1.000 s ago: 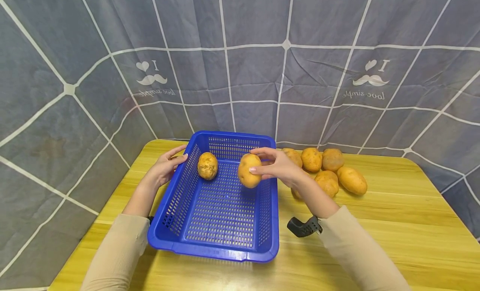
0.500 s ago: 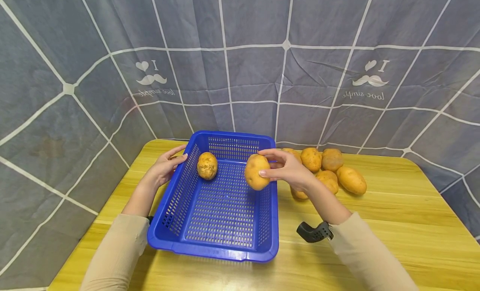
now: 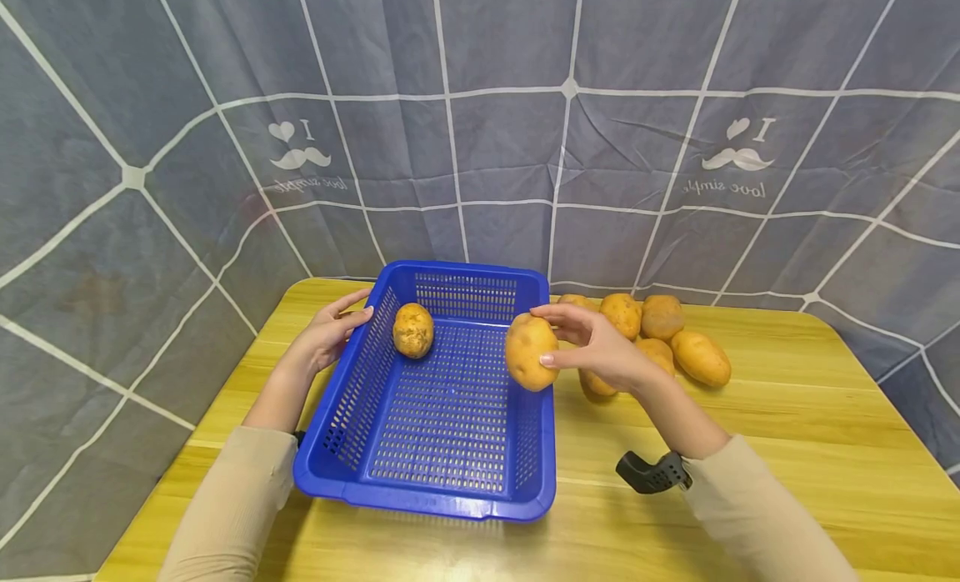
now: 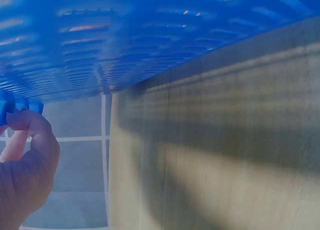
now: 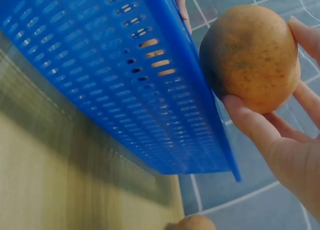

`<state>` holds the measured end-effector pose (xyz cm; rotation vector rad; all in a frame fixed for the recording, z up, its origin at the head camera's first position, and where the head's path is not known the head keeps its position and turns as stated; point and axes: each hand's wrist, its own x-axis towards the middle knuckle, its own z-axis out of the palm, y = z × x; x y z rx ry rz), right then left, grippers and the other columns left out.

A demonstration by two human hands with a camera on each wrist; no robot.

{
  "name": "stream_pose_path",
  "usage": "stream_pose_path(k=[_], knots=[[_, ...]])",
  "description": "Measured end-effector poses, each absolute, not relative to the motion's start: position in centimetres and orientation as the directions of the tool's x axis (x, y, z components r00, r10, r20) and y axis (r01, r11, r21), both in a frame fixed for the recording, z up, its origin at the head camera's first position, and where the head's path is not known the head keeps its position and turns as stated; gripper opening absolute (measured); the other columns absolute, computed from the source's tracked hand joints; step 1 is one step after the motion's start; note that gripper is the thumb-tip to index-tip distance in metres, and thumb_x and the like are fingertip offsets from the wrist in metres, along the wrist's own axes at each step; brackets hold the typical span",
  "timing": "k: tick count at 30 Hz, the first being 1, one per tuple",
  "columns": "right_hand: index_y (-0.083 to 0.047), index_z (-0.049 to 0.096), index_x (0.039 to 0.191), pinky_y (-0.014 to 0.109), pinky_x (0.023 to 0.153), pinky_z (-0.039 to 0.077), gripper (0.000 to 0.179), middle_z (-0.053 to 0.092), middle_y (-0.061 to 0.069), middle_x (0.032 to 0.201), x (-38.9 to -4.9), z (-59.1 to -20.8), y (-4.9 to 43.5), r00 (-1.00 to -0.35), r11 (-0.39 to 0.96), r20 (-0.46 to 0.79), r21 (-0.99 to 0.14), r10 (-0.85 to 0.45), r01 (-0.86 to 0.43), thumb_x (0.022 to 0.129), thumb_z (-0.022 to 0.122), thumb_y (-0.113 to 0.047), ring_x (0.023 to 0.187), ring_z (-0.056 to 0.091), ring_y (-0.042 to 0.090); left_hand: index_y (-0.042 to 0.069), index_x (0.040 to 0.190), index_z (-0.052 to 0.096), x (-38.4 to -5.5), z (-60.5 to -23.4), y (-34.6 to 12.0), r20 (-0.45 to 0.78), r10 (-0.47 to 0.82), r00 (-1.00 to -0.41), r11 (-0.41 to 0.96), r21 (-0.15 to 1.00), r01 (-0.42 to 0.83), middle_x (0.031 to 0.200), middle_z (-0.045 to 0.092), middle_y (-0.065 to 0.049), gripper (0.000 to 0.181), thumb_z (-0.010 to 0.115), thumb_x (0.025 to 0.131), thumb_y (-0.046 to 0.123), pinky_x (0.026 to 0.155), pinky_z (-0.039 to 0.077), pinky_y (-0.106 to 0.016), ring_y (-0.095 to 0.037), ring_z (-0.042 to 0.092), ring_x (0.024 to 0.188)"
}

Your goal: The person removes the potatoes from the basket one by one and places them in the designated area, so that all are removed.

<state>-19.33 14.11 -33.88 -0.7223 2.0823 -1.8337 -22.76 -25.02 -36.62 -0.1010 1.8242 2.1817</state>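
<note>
A blue perforated plastic basket (image 3: 420, 504) stands on the table. My left hand (image 3: 324, 338) holds its left rim, with the thumb at the edge; the left wrist view shows the curled thumb (image 4: 42, 135) against the blue rim. My right hand (image 3: 603, 348) grips a smooth yellow potato (image 3: 531, 353) between thumb and fingers, above the basket's right rim. In the right wrist view this potato (image 5: 250, 57) shows dark specks and overlaps the rim. Inside the basket, toward its far left, lies a second potato (image 3: 413, 331) with brown patches.
Several more potatoes (image 3: 701, 358) lie grouped on the wooden table (image 3: 787, 449) to the right of the basket, some partly behind the right hand. A grey curtain (image 3: 495, 148) with white lines hangs close behind the table's far edge.
My right hand has moved to the right with the potato, from over the basket's inside to above its right rim. The left hand and the basket have stayed in place.
</note>
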Motion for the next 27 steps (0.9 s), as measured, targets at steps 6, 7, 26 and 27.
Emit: stream_pose_path(k=[6,7,26,27], knots=[[0.004,0.046,0.132,0.029,0.096,0.043,0.061,0.046,0.016,0.135,-19.0,-34.2,15.2,-0.833,0.082,0.132,-0.975,-0.538,-0.208,0.076,0.072,0.001,0.115,0.050,0.025,0.008,0.149,0.021,-22.8,-36.4,-24.9,-0.252,0.161,-0.954,-0.138,0.952,-0.274,0.090,0.063,0.002,0.066,0.056,0.094,0.011,0.068,0.055,-0.025,-0.011,0.064,0.078],[0.004,0.046,0.132,0.029,0.096,0.042,0.062,0.046,0.016,0.135,-18.9,-34.2,15.3,-0.832,0.084,0.132,-0.974,-0.539,-0.209,0.076,0.072,0.001,0.116,0.049,0.025,0.008,0.149,0.020,-22.8,-36.5,-24.9,-0.252,0.162,-0.954,-0.142,0.951,-0.275,0.090,0.063,0.002,0.066,0.056,0.094,0.010,0.068,0.055,-0.025,-0.011,0.064,0.078],[-0.012,0.052,0.126,0.028,0.083,0.050,0.052,0.048,0.000,0.129,-17.6,-35.6,18.5,-0.816,-0.042,0.140,-0.989,-0.561,-0.140,0.079,0.063,0.007,0.111,0.050,0.020,0.009,0.149,0.020,-22.6,-36.5,-25.0,-0.248,0.171,-0.953,-0.175,0.945,-0.277,0.089,0.065,0.003,0.066,0.055,0.094,0.009,0.068,0.055,-0.025,-0.010,0.064,0.079],[-0.012,0.052,0.127,0.028,0.082,0.051,0.052,0.049,0.001,0.129,-17.5,-35.6,18.7,-0.814,-0.056,0.139,-0.990,-0.564,-0.130,0.079,0.063,0.008,0.111,0.050,0.020,0.009,0.149,0.020,-22.6,-36.5,-25.0,-0.249,0.172,-0.953,-0.177,0.944,-0.278,0.089,0.064,0.003,0.066,0.056,0.093,0.009,0.068,0.055,-0.025,-0.010,0.064,0.079]])
